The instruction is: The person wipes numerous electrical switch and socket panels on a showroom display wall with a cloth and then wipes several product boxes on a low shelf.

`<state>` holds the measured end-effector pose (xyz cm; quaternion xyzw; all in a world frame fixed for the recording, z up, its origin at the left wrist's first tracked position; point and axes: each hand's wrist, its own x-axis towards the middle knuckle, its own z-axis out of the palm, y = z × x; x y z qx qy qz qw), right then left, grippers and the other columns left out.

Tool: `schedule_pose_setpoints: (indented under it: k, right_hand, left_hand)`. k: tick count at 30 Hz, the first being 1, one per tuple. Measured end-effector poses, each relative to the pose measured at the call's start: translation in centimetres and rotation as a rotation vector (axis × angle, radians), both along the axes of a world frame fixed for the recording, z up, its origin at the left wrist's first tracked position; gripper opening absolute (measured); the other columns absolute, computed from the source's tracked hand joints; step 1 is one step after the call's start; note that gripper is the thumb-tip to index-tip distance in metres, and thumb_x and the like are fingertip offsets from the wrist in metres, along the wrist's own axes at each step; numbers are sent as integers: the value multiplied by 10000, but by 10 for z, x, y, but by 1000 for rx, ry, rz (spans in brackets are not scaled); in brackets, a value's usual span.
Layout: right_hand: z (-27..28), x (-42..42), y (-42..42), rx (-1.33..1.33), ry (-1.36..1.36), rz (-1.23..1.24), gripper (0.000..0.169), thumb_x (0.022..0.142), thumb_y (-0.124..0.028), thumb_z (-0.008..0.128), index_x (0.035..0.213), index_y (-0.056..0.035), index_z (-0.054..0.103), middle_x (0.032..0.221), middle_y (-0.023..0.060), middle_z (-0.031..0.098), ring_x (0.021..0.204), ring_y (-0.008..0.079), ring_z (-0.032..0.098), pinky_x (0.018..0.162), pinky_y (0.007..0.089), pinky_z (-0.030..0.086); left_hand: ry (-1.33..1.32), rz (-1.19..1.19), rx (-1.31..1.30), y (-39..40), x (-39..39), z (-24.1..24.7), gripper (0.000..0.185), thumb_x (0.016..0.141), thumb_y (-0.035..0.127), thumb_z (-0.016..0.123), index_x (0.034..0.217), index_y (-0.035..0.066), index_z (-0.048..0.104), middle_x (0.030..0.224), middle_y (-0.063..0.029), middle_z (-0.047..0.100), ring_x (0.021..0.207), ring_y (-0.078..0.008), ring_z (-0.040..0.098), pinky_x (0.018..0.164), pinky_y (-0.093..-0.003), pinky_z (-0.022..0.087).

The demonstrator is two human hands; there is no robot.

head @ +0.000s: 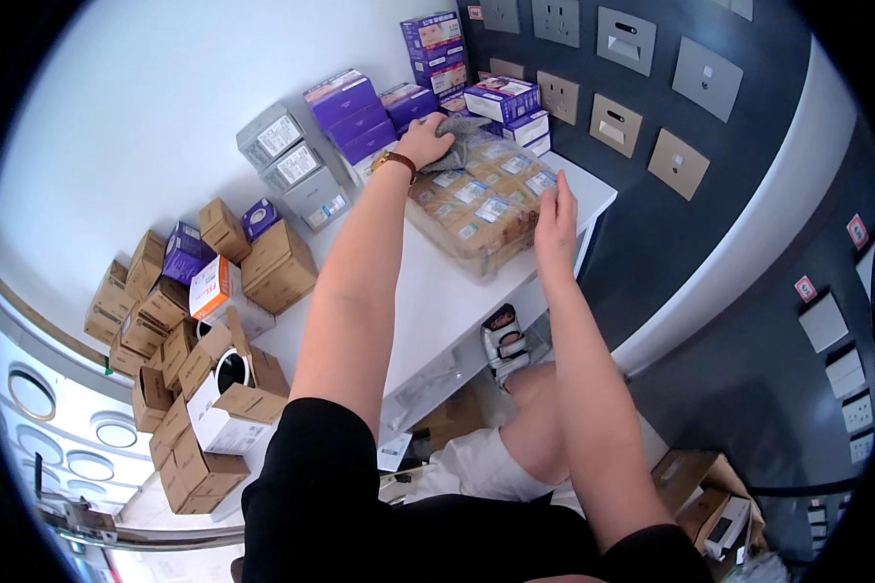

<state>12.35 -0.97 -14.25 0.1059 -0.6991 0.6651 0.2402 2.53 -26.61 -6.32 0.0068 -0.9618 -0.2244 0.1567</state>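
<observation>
A plastic-wrapped bundle of small brown cardboard boxes (481, 211) with white and blue labels lies on the white tabletop (423, 291). My left hand (424, 142), with a watch on its wrist, grips a grey cloth (458, 143) at the bundle's far left corner. My right hand (556, 222) rests flat against the bundle's right side, its fingers pointing away from me. Just beyond the cloth stand purple boxes (502, 98).
Grey boxes (292, 164) and stacked purple boxes (350, 113) stand along the wall. Many brown cartons (277, 266) and an open white box (222, 415) fill the left side. Switch plates (616, 124) hang on the dark panel. An open carton (707, 503) stands at lower right.
</observation>
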Motion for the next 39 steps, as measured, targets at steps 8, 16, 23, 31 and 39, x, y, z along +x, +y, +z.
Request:
schedule_pose_setpoints:
  k: [8,16,23,31,39]
  right_hand:
    - [4,66,-16,121,43,-99,424,1024,-199,456,1382,27,482,1282,218,541,1181,369,530,1024,429,405]
    - [1,108,-41,192,194,186,410,1009,-132,460,1386,29,468,1237,229,565,1141,388,555,979,444,443]
    - [1,118,-31,238,222,175,434,992,-100,460,1404,36,437,1292,256,551,1180,416,539,1006,464,431]
    - [-5,111,-22,284,240,171,445,1003,-102,448,1424,42,418,1342,255,529,1236,406,515,1052,447,409]
    - [-3,122,-26,240,208,261,463,1015,-123,446,1448,31,390,1364,253,513,1260,401,501,1065,431,401]
  left_hand:
    - [121,41,-224,5,106,-6,473,885,241,612,1350,176,550,1254,-293,523,1130,-488,556,993,-488,473]
    - [201,-93,-156,-22,164,-8,431,851,167,599,1274,220,660,1486,-221,439,1331,-494,410,1101,-567,357]
    - [197,-222,-193,1,181,-1,408,911,321,691,1285,161,648,1520,-292,345,1379,-436,400,1122,-434,374]
    - [271,-198,-172,36,214,2,361,835,179,728,1194,151,690,1400,-241,490,1299,-421,467,1100,-446,393]
    - [161,363,-127,-24,208,5,335,839,167,676,1172,157,705,1316,-242,540,1157,-441,546,1008,-491,456]
